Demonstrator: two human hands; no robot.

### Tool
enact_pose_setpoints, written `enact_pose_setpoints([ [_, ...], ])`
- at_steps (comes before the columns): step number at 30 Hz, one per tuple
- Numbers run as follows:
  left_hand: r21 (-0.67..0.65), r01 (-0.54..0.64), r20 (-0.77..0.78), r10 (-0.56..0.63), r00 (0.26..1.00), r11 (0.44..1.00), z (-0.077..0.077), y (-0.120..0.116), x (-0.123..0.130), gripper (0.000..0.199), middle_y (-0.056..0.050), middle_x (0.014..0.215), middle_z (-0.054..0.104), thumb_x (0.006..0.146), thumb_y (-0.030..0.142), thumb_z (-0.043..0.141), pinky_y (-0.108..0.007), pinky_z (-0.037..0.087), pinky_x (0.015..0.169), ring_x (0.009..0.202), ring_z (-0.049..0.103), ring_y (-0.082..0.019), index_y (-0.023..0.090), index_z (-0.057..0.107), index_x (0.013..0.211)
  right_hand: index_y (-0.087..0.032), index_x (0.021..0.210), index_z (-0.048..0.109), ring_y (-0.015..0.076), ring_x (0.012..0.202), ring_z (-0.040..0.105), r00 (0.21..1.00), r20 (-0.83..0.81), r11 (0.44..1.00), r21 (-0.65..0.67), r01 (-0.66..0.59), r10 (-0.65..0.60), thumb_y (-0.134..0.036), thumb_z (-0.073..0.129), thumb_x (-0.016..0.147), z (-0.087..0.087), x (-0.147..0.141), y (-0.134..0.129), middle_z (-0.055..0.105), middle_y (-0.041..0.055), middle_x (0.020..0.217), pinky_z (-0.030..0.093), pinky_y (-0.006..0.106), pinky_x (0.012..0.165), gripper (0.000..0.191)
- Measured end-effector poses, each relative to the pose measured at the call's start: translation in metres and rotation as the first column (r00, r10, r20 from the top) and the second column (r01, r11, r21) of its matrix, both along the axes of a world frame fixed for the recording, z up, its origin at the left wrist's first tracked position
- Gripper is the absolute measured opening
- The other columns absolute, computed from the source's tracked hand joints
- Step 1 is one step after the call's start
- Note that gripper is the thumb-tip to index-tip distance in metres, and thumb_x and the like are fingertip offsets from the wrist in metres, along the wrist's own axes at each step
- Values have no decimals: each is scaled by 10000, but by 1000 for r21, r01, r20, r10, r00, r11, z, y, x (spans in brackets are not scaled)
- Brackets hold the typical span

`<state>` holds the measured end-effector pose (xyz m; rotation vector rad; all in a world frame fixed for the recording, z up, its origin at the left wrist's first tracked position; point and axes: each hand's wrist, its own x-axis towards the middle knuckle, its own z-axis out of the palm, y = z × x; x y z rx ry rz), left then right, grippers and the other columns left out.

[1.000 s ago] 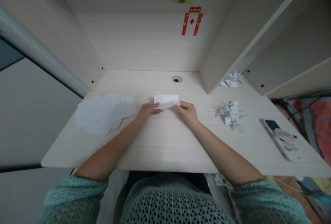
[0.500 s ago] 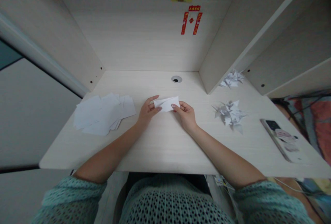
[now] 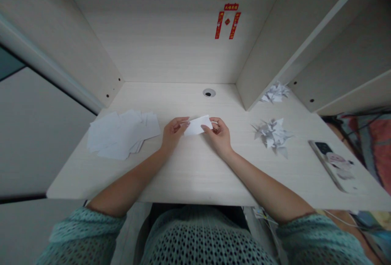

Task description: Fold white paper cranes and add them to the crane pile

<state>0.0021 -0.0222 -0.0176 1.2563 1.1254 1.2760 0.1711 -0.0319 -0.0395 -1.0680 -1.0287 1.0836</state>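
Observation:
A folded piece of white paper (image 3: 198, 126) is held up between my two hands, tilted with its right end higher. My left hand (image 3: 173, 132) grips its left end with the fingertips. My right hand (image 3: 217, 134) pinches its right end between thumb and fingers. To the left of my left hand, a loose pile of white paper sheets (image 3: 120, 136) lies on the pale wood-grain desk (image 3: 183, 179). Nearest my right hand, a heap of folded paper cranes (image 3: 273, 136) lies on the desk.
More paper cranes (image 3: 275, 93) lie at the foot of the right shelf panel. A phone in a patterned case (image 3: 330, 163) lies at the right. A cable hole (image 3: 209, 92) marks the desk's back. Wooden panels (image 3: 100, 61) rise at the left.
The paper has gone from a flat, wide strip to a narrower, tilted fold, its right end rising. My left fingers have shifted to its left end. The pile, cranes and phone stay put.

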Motion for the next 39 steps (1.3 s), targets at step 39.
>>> enact_pose_setpoints([
  [39, 156, 5, -411, 60, 910, 988, -3, -8, 3, 240, 6, 1023, 723, 801, 380, 623, -312, 501, 925, 983, 664, -191, 261, 726, 982, -196, 969, 719, 127, 611, 604, 997, 48, 998, 33, 54, -55, -336, 716, 701, 1, -3, -5, 707, 6, 691, 475, 272, 657, 303],
])
